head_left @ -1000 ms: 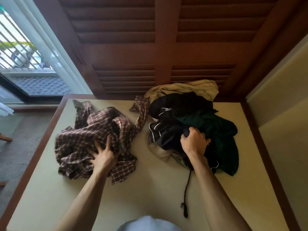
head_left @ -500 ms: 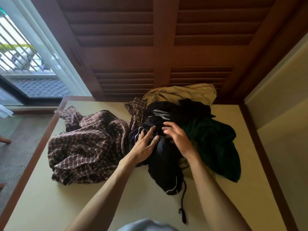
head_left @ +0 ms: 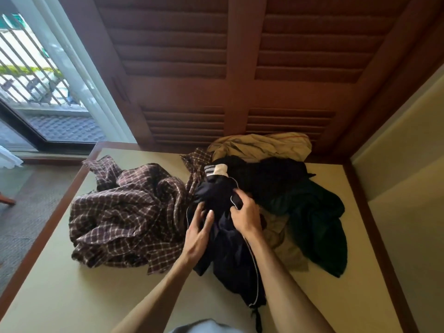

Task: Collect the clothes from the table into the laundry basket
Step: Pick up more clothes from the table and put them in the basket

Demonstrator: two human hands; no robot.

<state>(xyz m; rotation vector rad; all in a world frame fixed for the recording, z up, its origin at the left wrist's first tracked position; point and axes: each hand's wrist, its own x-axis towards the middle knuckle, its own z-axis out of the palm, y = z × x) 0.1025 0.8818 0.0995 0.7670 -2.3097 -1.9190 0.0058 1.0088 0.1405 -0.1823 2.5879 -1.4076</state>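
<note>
Okay, my right hand (head_left: 245, 216) pinches the dark shorts (head_left: 228, 248) at frame centre, left hand (head_left: 198, 230) flat-fingered beside it. No basket in view. Risk: the plaid shirt (head_left: 125, 212), touching, drags along and slides off the table (head_left: 72, 296).

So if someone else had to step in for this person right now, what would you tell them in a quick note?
Left hand: fingers straight, resting on the dark navy garment.
Right hand: fingers curled round a fold of the same garment.
Clothes: the plaid shirt lies in a heap on the left of the table; the navy garment, a black garment, a green garment and a beige garment are piled together on the right.
Done: nothing collected as far as can be seen; all the clothes are on the table.
Left: lift every piece into the laundry basket, which is out of view.
</note>
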